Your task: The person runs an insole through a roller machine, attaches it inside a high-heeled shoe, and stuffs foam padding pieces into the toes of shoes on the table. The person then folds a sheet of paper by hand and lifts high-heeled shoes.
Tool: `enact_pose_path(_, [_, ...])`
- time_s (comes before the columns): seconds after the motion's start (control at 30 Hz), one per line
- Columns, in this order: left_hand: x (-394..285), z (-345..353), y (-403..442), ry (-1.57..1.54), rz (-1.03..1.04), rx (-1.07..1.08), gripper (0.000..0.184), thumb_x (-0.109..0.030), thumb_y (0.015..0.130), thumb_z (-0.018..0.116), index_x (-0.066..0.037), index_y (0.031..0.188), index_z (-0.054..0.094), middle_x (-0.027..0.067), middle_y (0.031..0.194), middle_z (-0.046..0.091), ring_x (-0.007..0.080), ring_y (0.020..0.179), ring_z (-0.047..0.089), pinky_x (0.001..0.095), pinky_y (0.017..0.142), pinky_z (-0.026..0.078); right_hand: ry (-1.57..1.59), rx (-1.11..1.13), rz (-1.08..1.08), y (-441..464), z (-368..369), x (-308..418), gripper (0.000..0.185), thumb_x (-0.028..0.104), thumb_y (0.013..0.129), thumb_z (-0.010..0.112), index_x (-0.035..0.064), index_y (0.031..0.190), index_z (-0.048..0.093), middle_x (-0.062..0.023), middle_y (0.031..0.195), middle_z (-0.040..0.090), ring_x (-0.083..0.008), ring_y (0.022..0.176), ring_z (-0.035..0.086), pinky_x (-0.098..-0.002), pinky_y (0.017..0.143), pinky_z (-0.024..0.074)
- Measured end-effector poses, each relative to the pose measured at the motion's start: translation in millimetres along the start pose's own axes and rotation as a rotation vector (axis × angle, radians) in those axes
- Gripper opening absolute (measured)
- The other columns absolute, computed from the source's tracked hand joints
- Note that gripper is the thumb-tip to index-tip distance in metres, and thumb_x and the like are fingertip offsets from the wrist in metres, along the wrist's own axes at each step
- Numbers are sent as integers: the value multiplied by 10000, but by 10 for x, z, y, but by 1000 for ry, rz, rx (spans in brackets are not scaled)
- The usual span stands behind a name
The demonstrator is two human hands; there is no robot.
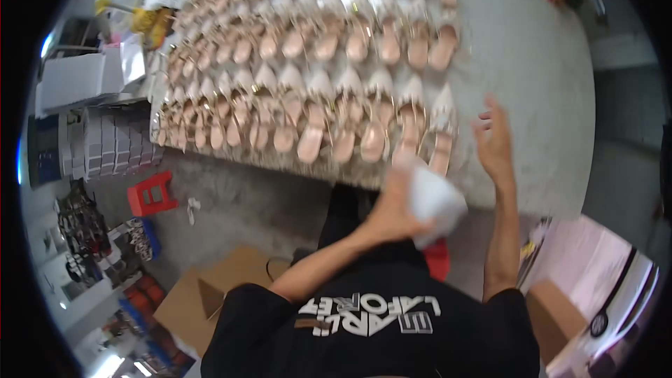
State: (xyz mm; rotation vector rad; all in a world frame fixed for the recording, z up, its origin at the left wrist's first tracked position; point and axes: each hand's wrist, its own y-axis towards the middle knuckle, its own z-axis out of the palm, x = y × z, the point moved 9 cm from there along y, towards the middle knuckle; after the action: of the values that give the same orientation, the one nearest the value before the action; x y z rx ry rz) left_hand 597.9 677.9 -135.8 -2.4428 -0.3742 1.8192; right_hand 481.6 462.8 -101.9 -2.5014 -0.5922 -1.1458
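Note:
My left hand (393, 208) is closed round a blurred white paper-like wad (435, 199) just off the table's near edge. Its exact kind I cannot make out. Over the bare right part of the table is my right hand (495, 141), fingers raised and apart, with nothing in it. Between the two hands, at the right end of the front row, lies a pale pointed shoe (442, 122). Rows of similar pale, open-backed pointed shoes (311, 133) with thin straps cover the table to the left.
The grey table (521, 63) extends right of the shoes. A red stool (152, 194) stands on the floor at left, near stacked white boxes (115, 140). Brown cardboard (231, 276) lies left of my body. A pink printed box (595, 266) is at the right.

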Motion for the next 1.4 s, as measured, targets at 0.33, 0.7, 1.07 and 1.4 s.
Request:
enact_pose_path(0.33, [-373, -912, -272, 113, -33, -278, 1053, -315, 703, 808, -9, 1522, 222, 220, 1324, 354, 363, 1247, 422, 455, 1095, 357, 150, 133, -93, -1531, 834, 919, 621, 250, 980, 568, -74, 1461, 348, -308, 1234, 493, -499, 1069, 551, -490, 905, 479])
enact_pose_path(0.7, [609, 134, 671, -1354, -238, 246, 932, -260, 748, 782, -33, 1499, 278, 144, 1363, 520, 259, 1239, 554, 396, 1048, 470, -91, 133, -459, 497, 832, 60, 419, -141, 606, 589, 52, 927, 778, -75, 929, 591, -231, 877, 626, -329, 794, 504])
enact_pose_path(1.07, [838, -213, 632, -1544, -71, 65, 1156, -452, 559, 852, -61, 1503, 311, 173, 1425, 467, 325, 1302, 509, 494, 1109, 426, 11, 282, -520, 339, 1440, 17, 249, -70, 752, 619, 28, 964, 705, -101, 841, 593, -248, 772, 623, -325, 718, 500])
enact_pose_path(1.4, [908, -80, 650, -1456, -138, 265, 1125, -288, 591, 812, -108, 1545, 244, 162, 1456, 442, 334, 1334, 486, 475, 1125, 410, -853, 61, -312, 776, 1792, -87, 493, 34, 733, 676, 102, 1205, 551, -168, 1134, 553, -378, 985, 607, -474, 775, 546])
